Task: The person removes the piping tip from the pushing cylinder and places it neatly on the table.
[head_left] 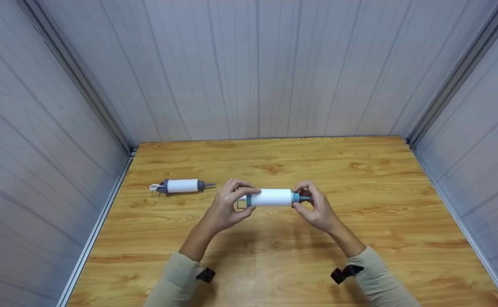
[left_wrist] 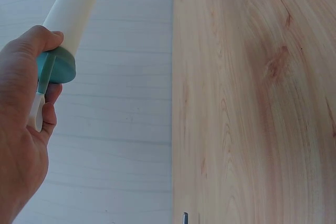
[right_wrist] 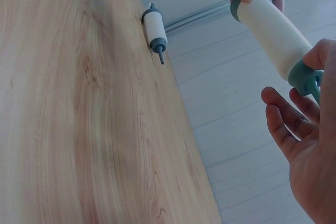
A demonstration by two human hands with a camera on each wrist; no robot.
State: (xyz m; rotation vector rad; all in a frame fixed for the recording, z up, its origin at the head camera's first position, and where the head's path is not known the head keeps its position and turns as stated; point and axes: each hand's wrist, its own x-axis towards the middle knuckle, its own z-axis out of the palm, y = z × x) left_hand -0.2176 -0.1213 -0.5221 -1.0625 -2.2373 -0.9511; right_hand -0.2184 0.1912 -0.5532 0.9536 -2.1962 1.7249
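Note:
A white cylinder (head_left: 274, 197) with teal end caps is held level between both hands over the table. My left hand (head_left: 230, 204) grips its left end, thumb and fingers on either side of the teal cap (left_wrist: 63, 69), where a white tab sticks out. At the other end my right hand (head_left: 317, 207) pinches the smaller teal cap (right_wrist: 302, 74), which carries a narrow stem. In the right wrist view its other fingers (right_wrist: 283, 129) spread loosely below the cap. A similar white cylinder (head_left: 183, 186) with dark grey caps lies on the table, left of my left hand.
The wood-grain table (head_left: 270, 157) meets a pale panelled wall (head_left: 253, 68) at the back, with further panels at left and right. A metal strip (head_left: 91, 238) runs along the table's left edge. Black wrist mounts (head_left: 206, 275) sit at both sleeves.

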